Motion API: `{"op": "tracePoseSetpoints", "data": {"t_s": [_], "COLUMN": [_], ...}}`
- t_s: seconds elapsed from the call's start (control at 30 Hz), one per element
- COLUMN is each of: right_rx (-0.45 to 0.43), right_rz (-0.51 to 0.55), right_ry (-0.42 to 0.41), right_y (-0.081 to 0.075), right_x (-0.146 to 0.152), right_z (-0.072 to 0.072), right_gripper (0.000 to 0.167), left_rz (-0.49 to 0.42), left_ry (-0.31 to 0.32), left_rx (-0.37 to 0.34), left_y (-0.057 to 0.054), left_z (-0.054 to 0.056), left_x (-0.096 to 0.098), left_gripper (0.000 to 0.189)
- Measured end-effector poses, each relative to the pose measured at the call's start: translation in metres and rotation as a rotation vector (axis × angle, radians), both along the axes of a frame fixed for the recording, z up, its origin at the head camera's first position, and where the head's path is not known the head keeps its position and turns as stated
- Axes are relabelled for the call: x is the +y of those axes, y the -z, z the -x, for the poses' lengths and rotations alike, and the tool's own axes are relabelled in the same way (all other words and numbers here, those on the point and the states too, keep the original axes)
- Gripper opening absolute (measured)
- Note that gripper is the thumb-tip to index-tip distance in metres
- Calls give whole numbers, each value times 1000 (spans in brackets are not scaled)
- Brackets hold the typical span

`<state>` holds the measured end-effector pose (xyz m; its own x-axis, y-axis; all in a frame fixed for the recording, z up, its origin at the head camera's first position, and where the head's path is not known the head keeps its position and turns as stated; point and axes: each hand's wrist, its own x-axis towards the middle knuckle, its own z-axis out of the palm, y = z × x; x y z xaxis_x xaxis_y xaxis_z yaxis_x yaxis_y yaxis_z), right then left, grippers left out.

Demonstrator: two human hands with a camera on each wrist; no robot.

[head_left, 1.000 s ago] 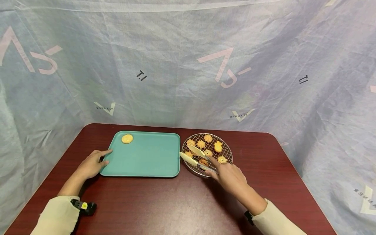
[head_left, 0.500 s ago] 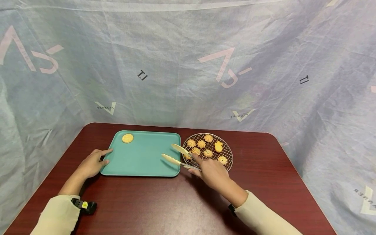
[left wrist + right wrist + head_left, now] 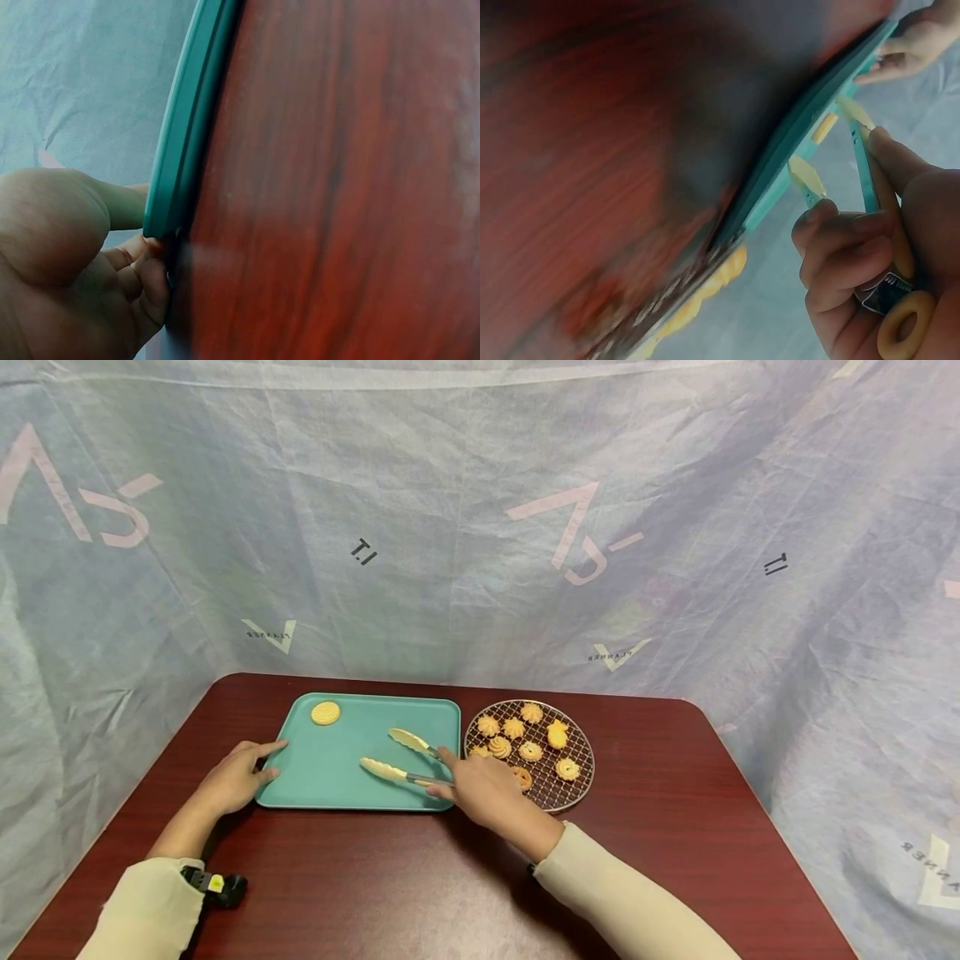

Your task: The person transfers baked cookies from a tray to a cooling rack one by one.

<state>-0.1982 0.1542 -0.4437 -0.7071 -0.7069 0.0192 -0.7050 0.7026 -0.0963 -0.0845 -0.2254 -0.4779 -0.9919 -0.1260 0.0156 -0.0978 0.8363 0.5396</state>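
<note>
My left hand (image 3: 231,777) holds the left edge of a teal rectangular tray (image 3: 330,777). In the left wrist view, fingers curl against the tray's rim (image 3: 180,142). My right hand (image 3: 483,785) grips a pair of tongs (image 3: 384,770) with pale, scalloped tips. Above the right half of the tray the tongs' arms stand apart, and nothing shows between the tips. A round yellow cookie (image 3: 326,713) lies in the tray's far left corner. The right wrist view shows fingers wrapped round the tongs' handle, which has a tan ring (image 3: 904,326) at its end.
Right of the tray sits a round wire rack (image 3: 551,787) bearing several cookies, among them a pineapple-shaped cookie (image 3: 557,735) and a pretzel-like cookie (image 3: 522,778). My right forearm covers part of its near side. Both stand on a dark red table (image 3: 360,877), with a grey curtain (image 3: 450,527) behind.
My right hand has moved left with the spread tongs, from over the wire rack to over the tray. The left hand has stayed at the tray's edge. The round cookie has not moved.
</note>
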Motion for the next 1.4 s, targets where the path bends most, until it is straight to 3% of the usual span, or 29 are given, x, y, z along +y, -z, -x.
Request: {"op": "tracePoseSetpoints", "data": {"t_s": [0.37,0.8,1.1,1.4], "right_rx": [-38,-4,39,77], "right_rz": [-43,-71,-51,-49], "right_ry": [44,60,47,6], "right_y": [0,-1,1,1], "right_x": [-56,-117,-129,-119], "right_z": [6,17,23,21], "right_gripper": [80,78,63,62], "left_rz": [-2,0,-14,-12], "left_ry": [-3,1,1,-5], "left_rx": [-8,-8,-10,-19], "left_y": [1,2,2,2], "left_z": [0,0,1,2], "left_x": [-1,-3,-2,-2], "left_gripper": [52,52,53,53]}}
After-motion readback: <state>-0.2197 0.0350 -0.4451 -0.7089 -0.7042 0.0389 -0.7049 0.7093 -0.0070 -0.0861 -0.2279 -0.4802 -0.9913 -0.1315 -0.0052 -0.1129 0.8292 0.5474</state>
